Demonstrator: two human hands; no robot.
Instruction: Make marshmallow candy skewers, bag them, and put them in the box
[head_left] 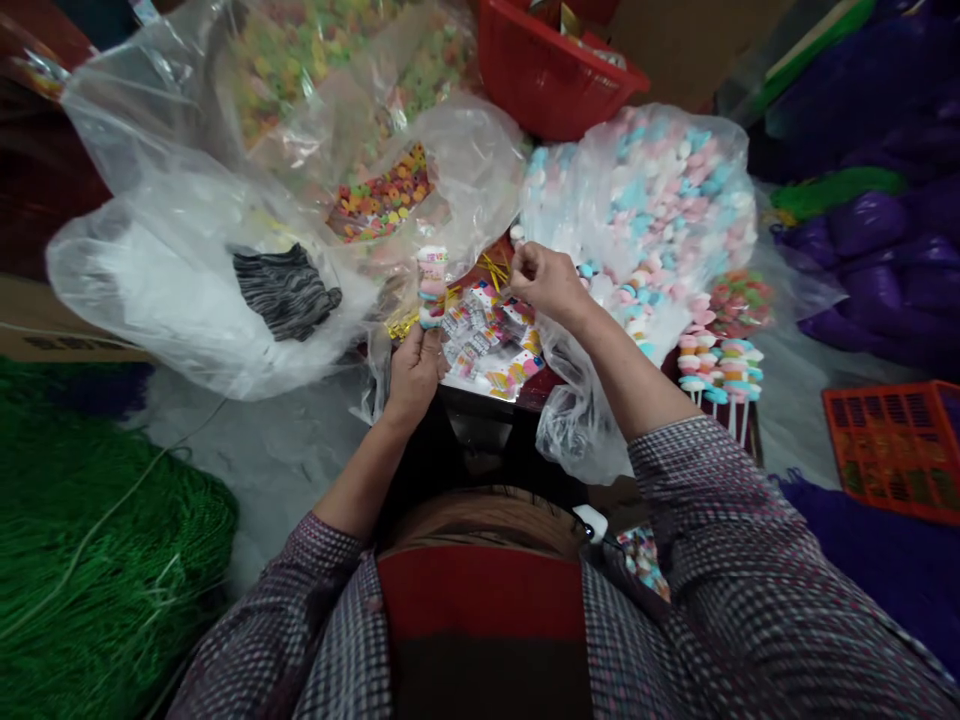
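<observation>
L hand (414,374) w/ candy (432,283), R hand (550,282) curled

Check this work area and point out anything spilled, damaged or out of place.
Nothing looks plainly spilled or damaged. Slightly untidy: crumpled clear plastic droops over the table's front edge, and gold strips lie crisscrossed near the right hand.

The light is dim. Left of and below the red basin (555,75), the white bag (172,275) glows palest; right of the basin, purple bundles (870,240) carry small glints amid deep shadow. Packets (480,340) below the basin look soft, their print blurred. Wide-angle distortion stretches the outer edges.
</observation>
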